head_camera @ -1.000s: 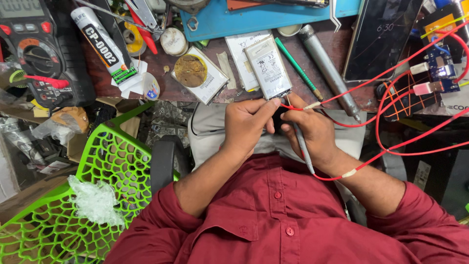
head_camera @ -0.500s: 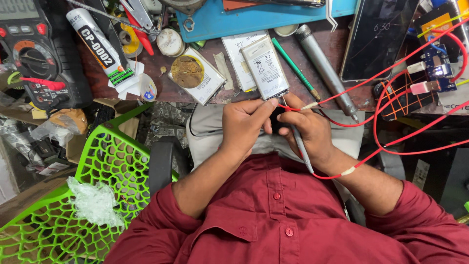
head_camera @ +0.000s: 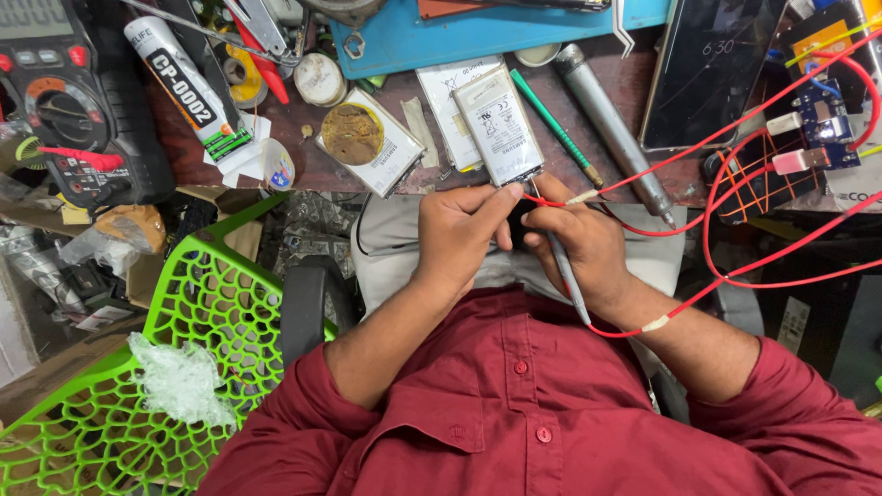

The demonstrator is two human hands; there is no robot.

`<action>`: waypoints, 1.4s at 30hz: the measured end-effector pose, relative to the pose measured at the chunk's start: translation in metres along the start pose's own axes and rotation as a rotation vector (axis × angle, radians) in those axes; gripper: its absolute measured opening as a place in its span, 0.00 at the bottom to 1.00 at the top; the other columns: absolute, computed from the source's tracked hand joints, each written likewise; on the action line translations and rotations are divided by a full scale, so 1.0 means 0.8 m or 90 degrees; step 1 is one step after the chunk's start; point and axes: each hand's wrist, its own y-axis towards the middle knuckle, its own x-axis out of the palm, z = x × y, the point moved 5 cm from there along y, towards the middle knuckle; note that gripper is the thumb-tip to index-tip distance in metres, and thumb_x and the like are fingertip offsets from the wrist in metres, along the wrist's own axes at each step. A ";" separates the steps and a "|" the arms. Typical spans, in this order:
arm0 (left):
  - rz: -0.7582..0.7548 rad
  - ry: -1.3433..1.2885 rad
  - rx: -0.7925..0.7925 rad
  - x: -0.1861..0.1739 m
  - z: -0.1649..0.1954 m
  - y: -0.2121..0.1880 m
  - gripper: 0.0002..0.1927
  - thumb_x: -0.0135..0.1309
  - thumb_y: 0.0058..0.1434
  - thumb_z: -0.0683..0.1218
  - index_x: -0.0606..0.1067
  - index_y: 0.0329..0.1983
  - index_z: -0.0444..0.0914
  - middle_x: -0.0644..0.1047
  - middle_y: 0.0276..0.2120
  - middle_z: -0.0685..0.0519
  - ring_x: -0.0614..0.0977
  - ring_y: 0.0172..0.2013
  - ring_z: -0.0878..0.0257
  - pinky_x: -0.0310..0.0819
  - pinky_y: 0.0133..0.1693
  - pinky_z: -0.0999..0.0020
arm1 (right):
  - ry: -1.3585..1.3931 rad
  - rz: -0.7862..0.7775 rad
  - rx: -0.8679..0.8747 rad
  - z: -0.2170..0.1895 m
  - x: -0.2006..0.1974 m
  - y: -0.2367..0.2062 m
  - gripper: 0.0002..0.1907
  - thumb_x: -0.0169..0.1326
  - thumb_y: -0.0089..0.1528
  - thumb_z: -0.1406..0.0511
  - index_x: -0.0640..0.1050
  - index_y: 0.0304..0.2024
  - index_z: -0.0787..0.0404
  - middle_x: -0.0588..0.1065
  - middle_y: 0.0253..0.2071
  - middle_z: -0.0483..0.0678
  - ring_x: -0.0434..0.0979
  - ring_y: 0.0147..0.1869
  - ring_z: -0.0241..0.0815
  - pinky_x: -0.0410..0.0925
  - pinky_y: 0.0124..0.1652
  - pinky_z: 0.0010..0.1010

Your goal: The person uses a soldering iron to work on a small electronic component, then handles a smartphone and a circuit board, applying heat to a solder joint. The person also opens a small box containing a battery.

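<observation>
A small dark part (head_camera: pixel 520 223) is pinched between the left hand (head_camera: pixel 457 241) and right hand (head_camera: pixel 581 246) at the bench edge, presumably for steadiness; fingers are closed narrowly; a grey probe (head_camera: pixel 567 276) is gripped pen-fashion by the right hand; a flat battery (head_camera: pixel 500 127) lies just above.

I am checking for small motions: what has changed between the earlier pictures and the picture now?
Almost nothing visibly changed. The left hand keeps its fingertips at the lower edge of the flat white battery, and the right hand still holds the grey pen-like tool with the red wire. The hands stay pressed together at the bench edge. The multimeter, the glue tube and the green basket lie as before.
</observation>
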 end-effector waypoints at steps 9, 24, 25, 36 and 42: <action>-0.001 0.003 0.002 0.000 0.000 0.001 0.14 0.58 0.67 0.42 0.80 0.25 0.32 0.76 0.17 0.55 0.70 0.19 0.74 0.58 0.24 0.75 | 0.000 -0.004 0.000 -0.001 0.000 0.001 0.12 0.62 0.63 0.69 0.74 0.47 0.57 0.77 0.35 0.51 0.79 0.37 0.53 0.70 0.37 0.41; -0.008 -0.005 -0.002 -0.001 -0.001 0.000 0.16 0.58 0.67 0.42 0.80 0.24 0.32 0.76 0.17 0.55 0.71 0.19 0.73 0.60 0.24 0.75 | 0.004 0.004 -0.001 0.004 0.003 -0.005 0.12 0.61 0.64 0.68 0.74 0.47 0.58 0.77 0.37 0.51 0.79 0.39 0.54 0.70 0.38 0.42; -0.009 0.001 -0.001 -0.001 -0.001 0.000 0.16 0.58 0.67 0.42 0.79 0.23 0.32 0.76 0.17 0.55 0.71 0.19 0.73 0.60 0.24 0.75 | 0.005 0.003 -0.001 0.004 0.003 -0.005 0.12 0.61 0.64 0.68 0.74 0.47 0.58 0.77 0.37 0.52 0.79 0.39 0.54 0.70 0.38 0.42; -0.008 -0.007 -0.003 -0.001 0.002 0.000 0.15 0.58 0.67 0.42 0.80 0.24 0.32 0.75 0.17 0.55 0.72 0.19 0.73 0.60 0.23 0.76 | 0.017 -0.008 -0.001 0.003 0.002 -0.001 0.13 0.62 0.63 0.67 0.74 0.47 0.57 0.77 0.40 0.53 0.79 0.39 0.55 0.70 0.37 0.42; -0.017 -0.026 0.005 0.000 -0.001 0.000 0.16 0.58 0.68 0.42 0.79 0.23 0.32 0.75 0.17 0.55 0.71 0.19 0.73 0.60 0.24 0.75 | 0.009 -0.005 -0.004 0.001 0.001 -0.001 0.12 0.62 0.63 0.67 0.74 0.48 0.58 0.77 0.39 0.51 0.80 0.40 0.54 0.71 0.38 0.42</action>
